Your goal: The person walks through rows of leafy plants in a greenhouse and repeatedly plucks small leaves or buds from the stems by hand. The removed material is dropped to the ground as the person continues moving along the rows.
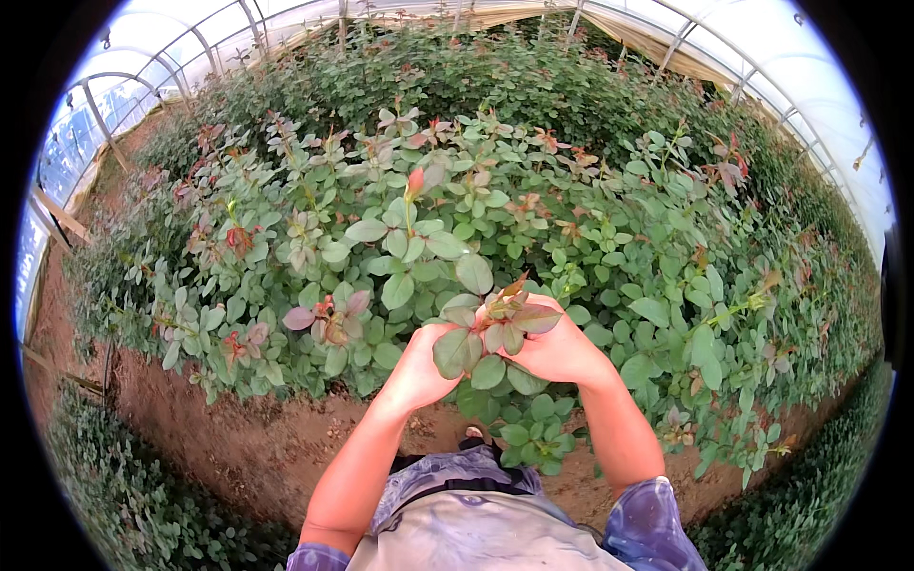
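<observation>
Both of my hands meet at a leafy rose shoot (493, 328) in front of my body. My left hand (423, 365) grips it from the left, its fingers mostly hidden behind green leaves. From the right, my right hand (560, 348) closes around the shoot just below its reddish young tip. The leaves cover the exact spot where the fingertips meet the stem. Beyond my hands, a closed pink-orange rosebud (415, 184) stands upright on its stem. Left of my left hand is another shoot with reddish-purple leaves (330, 320).
Dense rose bushes (607, 207) fill the bed ahead. A brown soil path (271, 442) runs under me, with more rose plants (136, 492) behind at left. Metal hoops (100, 114) and plastic sheeting (800, 43) of a greenhouse arch around the bed.
</observation>
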Available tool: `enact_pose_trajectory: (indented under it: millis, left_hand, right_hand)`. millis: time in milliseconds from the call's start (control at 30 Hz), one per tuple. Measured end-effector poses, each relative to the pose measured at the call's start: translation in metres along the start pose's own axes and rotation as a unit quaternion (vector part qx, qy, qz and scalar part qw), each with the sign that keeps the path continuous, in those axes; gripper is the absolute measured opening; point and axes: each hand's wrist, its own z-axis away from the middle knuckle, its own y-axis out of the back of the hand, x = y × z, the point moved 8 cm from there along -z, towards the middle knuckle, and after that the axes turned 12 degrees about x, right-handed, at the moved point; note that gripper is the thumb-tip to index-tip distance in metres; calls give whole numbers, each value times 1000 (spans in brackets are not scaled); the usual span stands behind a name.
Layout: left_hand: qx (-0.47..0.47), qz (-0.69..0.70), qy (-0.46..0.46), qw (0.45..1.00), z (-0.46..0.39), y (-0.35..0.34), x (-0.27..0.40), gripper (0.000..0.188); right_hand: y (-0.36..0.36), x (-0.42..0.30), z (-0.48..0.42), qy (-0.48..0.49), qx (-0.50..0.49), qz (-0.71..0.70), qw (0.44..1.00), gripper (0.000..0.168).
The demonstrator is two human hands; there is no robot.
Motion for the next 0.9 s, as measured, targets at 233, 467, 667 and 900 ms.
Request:
enact_pose_trajectory:
  millis: [233,467,667,900]
  left_hand:
    - [113,3,-75,991,12,1,-3,19]
    - [114,50,-40,991,10,1,-10,24]
    - [112,9,-39,993,14,3,-9,24]
    - [206,143,9,968,21,1,-14,28]
  right_hand:
    - [-1,40,12,-98,90,-191,973,17]
    - [4,64,16,-109,113,-202,967,29]
    - [8,-1,11,23,106,131,985,25]
    - [16,1,15,81,175,356,914,15]
